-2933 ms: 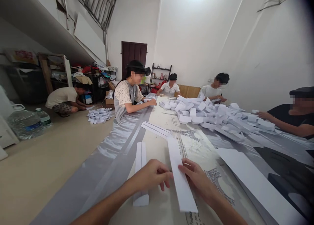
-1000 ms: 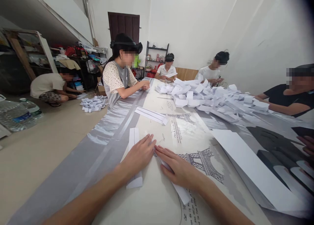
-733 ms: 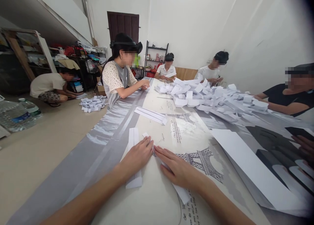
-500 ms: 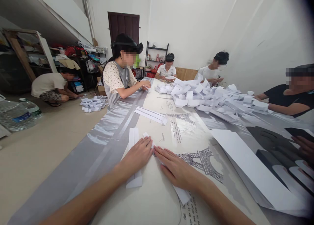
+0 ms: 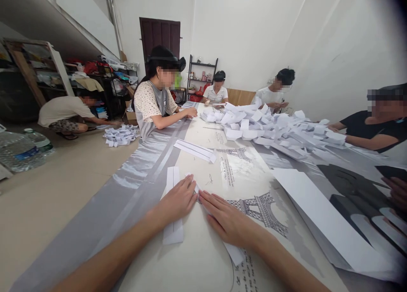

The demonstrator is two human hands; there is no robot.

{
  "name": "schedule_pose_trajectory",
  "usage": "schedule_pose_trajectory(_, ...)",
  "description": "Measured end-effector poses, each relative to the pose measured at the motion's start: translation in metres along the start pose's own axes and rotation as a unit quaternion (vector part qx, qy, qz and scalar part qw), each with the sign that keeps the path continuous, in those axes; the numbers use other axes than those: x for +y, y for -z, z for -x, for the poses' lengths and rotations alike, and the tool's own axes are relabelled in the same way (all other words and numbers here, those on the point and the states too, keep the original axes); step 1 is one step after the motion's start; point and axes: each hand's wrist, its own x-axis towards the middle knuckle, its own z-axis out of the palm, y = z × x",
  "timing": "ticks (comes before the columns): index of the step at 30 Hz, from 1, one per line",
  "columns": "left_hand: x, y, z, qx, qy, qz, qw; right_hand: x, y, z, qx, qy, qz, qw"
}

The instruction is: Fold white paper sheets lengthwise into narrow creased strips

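A narrow white paper strip point(image 5: 234, 254) lies slantwise on the patterned tablecloth, mostly covered by my two hands. My left hand point(image 5: 180, 199) is closed on its far end, fingers bent and thumb side toward the strip. Stretched out flat, my right hand point(image 5: 229, 220) rests along the strip with its fingertips close to the left ones. Under my left wrist lies a second paper strip point(image 5: 173, 237) with a dark line along it. Farther ahead is another lined paper strip point(image 5: 195, 150), which neither hand touches.
A large heap of folded white paper point(image 5: 270, 128) covers the table's far right. Long white sheets point(image 5: 321, 215) lie at my right. Several people sit around the table. Another person crouches on the floor by a smaller paper pile point(image 5: 121, 135). Big water bottles point(image 5: 22, 150) stand left.
My left hand has shifted slightly and its fingers are more bent over the strip's far end. My right hand stays nearly in place. The crouching person's arm has reached toward the floor pile.
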Motion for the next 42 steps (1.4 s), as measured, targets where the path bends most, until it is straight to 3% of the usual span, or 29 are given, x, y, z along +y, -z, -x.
schedule_pose_trajectory(13, -0.005, 0.005, -0.003, -0.014, 0.024, 0.080, 0.996, -0.004, 0.007, 0.000, -0.011, -0.015, 0.016, 1.000)
schedule_pose_trajectory(19, 0.002, 0.004, -0.011, -0.039, 0.082, 0.049, 0.995, -0.017, 0.016, 0.014, -0.021, -0.039, 0.033, 0.998)
schedule_pose_trajectory(27, 0.011, -0.001, -0.012, -0.043, 0.130, 0.075, 0.988, -0.033, 0.011, 0.033, -0.016, -0.058, 0.048, 0.997)
schedule_pose_trajectory(37, 0.015, -0.001, -0.016, -0.056, 0.154, 0.086, 0.983, -0.043, -0.013, 0.052, 0.089, -0.061, 0.085, 0.991)
schedule_pose_trajectory(42, 0.016, -0.001, -0.017, -0.057, 0.157, 0.076, 0.983, -0.044, -0.016, 0.056, 0.083, -0.035, 0.102, 0.991)
